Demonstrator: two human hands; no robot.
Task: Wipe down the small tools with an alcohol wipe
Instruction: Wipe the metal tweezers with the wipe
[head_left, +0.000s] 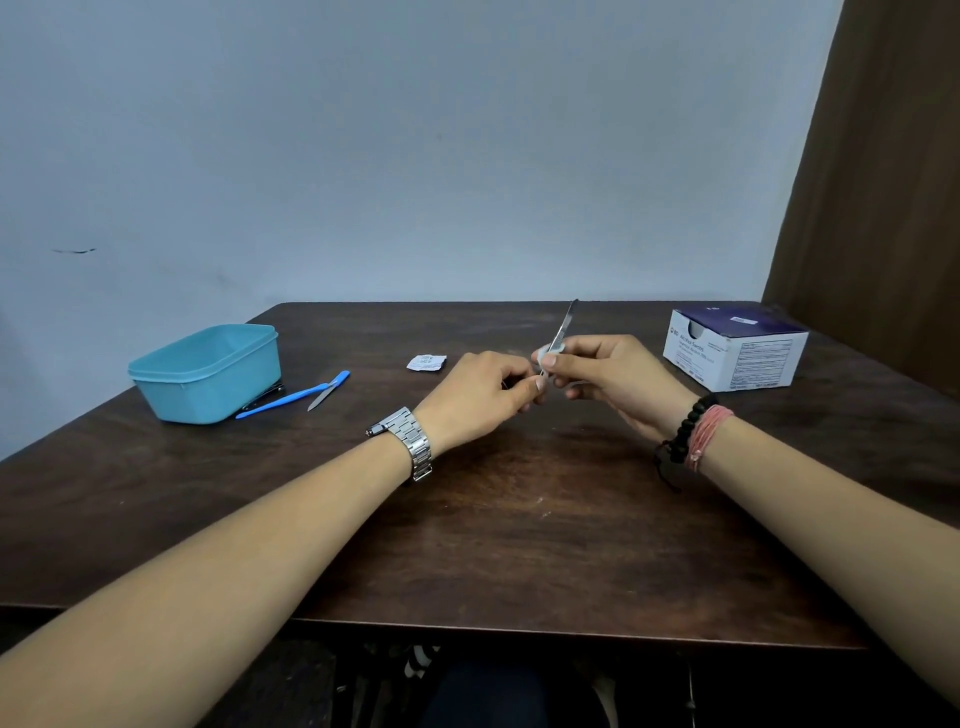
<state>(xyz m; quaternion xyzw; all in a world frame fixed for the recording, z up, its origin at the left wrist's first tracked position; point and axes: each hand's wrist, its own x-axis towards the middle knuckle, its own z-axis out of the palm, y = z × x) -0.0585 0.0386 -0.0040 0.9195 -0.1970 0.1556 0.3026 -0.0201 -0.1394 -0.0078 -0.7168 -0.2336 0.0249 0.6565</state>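
Your left hand (480, 387) pinches the tool (563, 327), which angles up and away through your right hand's (605, 371) pinched wipe (541, 355).

You hold a thin silver metal tool (563, 332) above the table, its tip pointing up and away from you. A small white wipe (543, 355) is wrapped around its lower part. A blue-handled tool (291, 397) and a small silver tool (321, 399) lie flat beside the blue tub.
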